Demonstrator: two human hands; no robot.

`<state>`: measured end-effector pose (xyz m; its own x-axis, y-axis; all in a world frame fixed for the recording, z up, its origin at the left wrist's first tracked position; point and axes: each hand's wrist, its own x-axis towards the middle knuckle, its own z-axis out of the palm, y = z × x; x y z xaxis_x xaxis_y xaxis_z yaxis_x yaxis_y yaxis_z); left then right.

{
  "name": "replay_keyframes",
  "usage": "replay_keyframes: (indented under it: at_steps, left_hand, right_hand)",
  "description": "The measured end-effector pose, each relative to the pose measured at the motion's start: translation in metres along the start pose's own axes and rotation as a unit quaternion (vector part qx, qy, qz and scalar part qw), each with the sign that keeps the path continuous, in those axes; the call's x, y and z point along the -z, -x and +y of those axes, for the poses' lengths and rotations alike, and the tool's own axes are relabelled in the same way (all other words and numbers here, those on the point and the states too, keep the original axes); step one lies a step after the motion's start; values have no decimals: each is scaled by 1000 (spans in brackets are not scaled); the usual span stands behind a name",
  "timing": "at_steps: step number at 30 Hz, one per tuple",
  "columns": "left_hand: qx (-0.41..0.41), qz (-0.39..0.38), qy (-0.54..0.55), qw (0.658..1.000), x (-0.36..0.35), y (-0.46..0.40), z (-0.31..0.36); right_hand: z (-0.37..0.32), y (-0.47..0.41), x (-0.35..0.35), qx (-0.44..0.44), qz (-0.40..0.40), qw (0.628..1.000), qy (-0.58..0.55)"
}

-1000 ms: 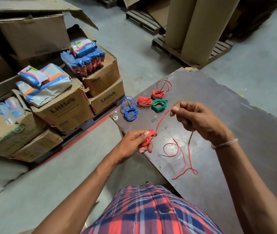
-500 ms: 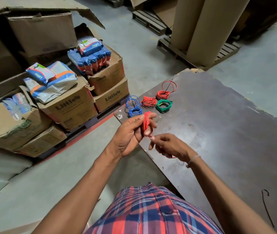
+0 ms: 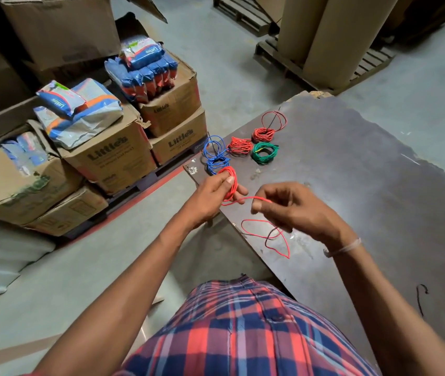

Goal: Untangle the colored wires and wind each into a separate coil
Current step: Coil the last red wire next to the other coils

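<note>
"Little's" was printed in dark letters on three stacked cardboard cartons at about ten o'clock: the front carton, the upper rear carton and the lower rear carton. The blue-and-white packet on top and another packet carried the same brand, too small to confirm fully. Smaller print stayed unreadable.

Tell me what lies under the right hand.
Loose red wire loops on the dark board under the right hand; where the wire passes beneath the fingers is hidden.

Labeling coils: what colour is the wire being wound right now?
Red wire, wrapped round the left hand fingers; head view shows it.
</note>
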<state>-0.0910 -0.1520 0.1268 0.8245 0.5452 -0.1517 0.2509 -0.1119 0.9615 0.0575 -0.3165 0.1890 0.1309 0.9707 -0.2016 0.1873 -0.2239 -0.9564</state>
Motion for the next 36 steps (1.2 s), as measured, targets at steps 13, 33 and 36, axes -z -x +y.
replay_keyframes:
  at_steps: [13,33,36]
  left_hand:
    - [17,-108,259,960,-21,25,27]
    - [-38,78,62,994,-11,-11,15]
    - [-60,52,-128,989,-12,-9,11]
  right_hand:
    - [13,-46,42,35,161,975,-150]
    - [30,-4,-15,-8,-80,995,-51]
    - [24,-1,0,17,-22,981,-191]
